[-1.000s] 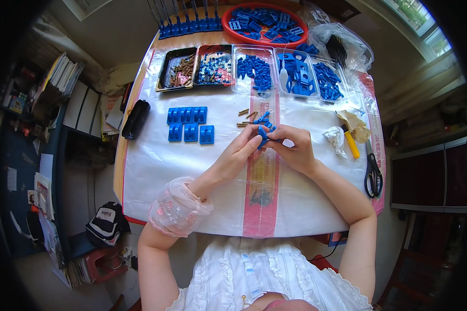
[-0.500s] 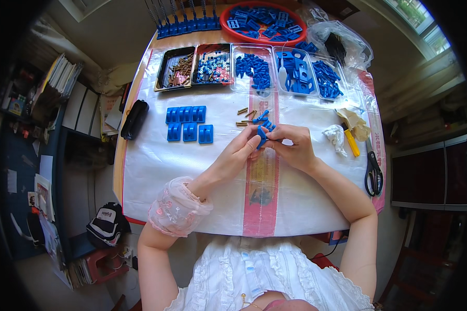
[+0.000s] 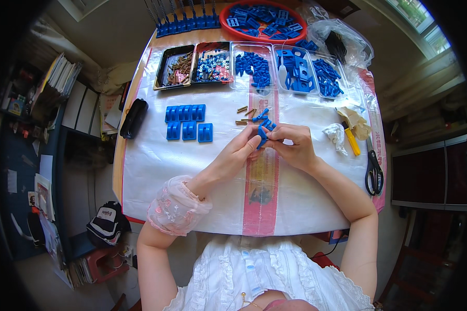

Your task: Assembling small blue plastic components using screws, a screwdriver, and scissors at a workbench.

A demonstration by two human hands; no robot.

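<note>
Between both hands, over the red-striped part of the white sheet, is a small blue plastic part [image 3: 262, 138]. My left hand [image 3: 245, 144] is closed on its left side. My right hand [image 3: 294, 145] pinches it from the right with thumb and forefinger; the fingers hide much of its shape. Just beyond the fingertips lie several loose blue plastic pieces [image 3: 265, 120]. Beside them are several brass-coloured pins [image 3: 242, 110]. To the left, blue plastic blocks [image 3: 185, 113] with curved tops sit in two rows.
Along the back stand a black tray of brass pins [image 3: 174, 67], a tray of small nuts [image 3: 211, 63], and clear boxes of blue parts [image 3: 252, 65]. Behind is a red basin [image 3: 224, 23]. Scissors [image 3: 373, 172], a yellow-handled tool [image 3: 353, 142] and crumpled tissue [image 3: 335, 138] lie right; a black case [image 3: 134, 118] left.
Both hands stay nearly still around the blue part. The view has shifted very slightly; nothing on the table has visibly been moved.
</note>
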